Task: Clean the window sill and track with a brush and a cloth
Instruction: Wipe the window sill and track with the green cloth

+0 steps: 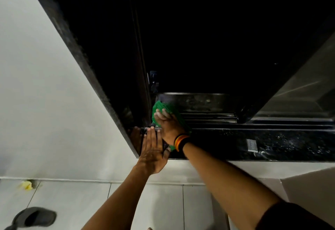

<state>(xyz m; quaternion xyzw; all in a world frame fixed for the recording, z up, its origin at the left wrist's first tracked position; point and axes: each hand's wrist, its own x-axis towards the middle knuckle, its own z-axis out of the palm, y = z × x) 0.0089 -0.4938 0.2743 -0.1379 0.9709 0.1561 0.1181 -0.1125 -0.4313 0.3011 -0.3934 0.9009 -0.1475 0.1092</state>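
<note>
A green cloth [159, 105] lies on the dark window track [208, 118] at its left end, close to the frame's corner. My right hand [167, 123] presses flat on the cloth, fingers pointing away from me, with a striped band and a black strap on the wrist. My left hand [153, 150] rests flat on the black speckled sill [226, 142] at the left corner, fingers straight and together, holding nothing. No brush is in view.
A sliding window pane [299, 88] stands at the right over the track. A latch [153, 81] sits on the left frame. A small grey tag [252, 145] lies on the sill. Below are a white wall, a tiled floor, a dark slipper [34, 218] and a yellow scrap [27, 185].
</note>
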